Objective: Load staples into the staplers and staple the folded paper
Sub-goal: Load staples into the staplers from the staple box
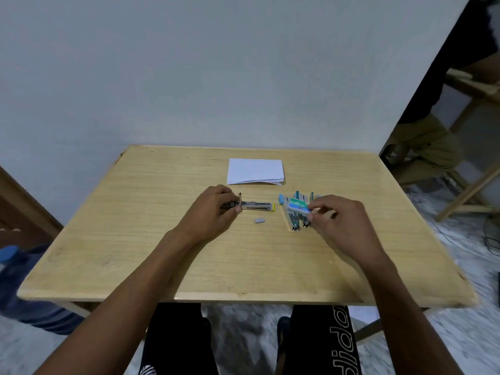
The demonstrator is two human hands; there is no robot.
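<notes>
pale wall is seen behind a wooden table [140,239]. folded paper [255,171] lies at its far side, untouched. an opened stapler [251,206] is steadied by the left hand [213,212], grip pinched at its hinge end. a staple box [297,206] is pinched by the right hand [343,220] above more staplers [295,221]. a loose staple strip [259,220] lies between; it should be laid squarely into the channel.

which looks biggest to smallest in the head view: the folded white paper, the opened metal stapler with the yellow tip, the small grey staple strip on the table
1. folded white paper, clearly largest.
2. opened metal stapler with the yellow tip, long but narrow, partly hidden by the left hand.
3. small grey staple strip, by far the smallest.
</notes>
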